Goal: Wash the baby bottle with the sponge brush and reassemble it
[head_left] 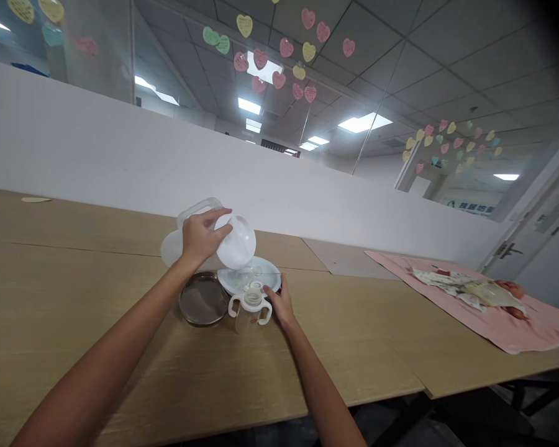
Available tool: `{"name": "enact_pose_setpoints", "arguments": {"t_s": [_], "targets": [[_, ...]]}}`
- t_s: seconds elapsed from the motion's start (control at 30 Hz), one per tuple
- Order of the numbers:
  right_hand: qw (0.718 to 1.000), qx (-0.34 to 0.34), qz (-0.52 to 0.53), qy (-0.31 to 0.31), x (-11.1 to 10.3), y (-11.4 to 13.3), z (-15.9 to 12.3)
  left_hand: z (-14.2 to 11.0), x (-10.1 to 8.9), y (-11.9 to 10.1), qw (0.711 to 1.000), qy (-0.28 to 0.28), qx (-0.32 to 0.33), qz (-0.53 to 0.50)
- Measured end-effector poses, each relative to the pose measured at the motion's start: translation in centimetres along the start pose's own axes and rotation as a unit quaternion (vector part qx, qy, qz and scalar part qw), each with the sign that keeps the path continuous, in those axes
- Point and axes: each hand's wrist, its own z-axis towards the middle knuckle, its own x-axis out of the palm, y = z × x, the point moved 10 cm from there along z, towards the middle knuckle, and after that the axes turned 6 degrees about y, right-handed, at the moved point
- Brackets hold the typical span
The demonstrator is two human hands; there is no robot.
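My left hand (202, 237) is closed on the edge of a white round lid or shallow bowl (238, 245), tilted above a pale plate (271, 272). Small clear pieces lie on that plate, too blurred to name. At the plate's right rim is my right hand (281, 305), thumb over the near side and fingers around the outside, gripping it. Just in front of the plate stands a clear baby bottle (248, 320) with two white handles and an uncapped neck. A round metal tray (204, 301) lies to the left, under my left forearm. Behind my left hand is a translucent plastic container (207, 205).
On the wooden table's (345, 335) right end, a pink cloth (494, 329) bears a baby doll (475, 288) in printed clothes. A grey mat (349, 261) lies near the white wall (279, 192). A small flat pale item (36, 200) lies far left.
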Motion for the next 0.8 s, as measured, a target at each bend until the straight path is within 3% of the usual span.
{"name": "enact_pose_setpoints", "arguments": {"t_s": [0.17,0.4,0.8], "targets": [[1.0,0.017,0.002,-0.002,-0.1,-0.7,0.1,-0.2,0.1,-1.5,0.998,0.051,-0.039,0.012],[1.0,-0.002,0.006,0.0,0.0,0.1,0.0,-2.1,1.6,-6.2,0.981,0.12,0.066,0.134],[1.0,0.005,0.007,-0.001,0.0,-0.4,0.0,-2.3,1.5,-6.5,0.973,0.119,0.075,0.182]]}}
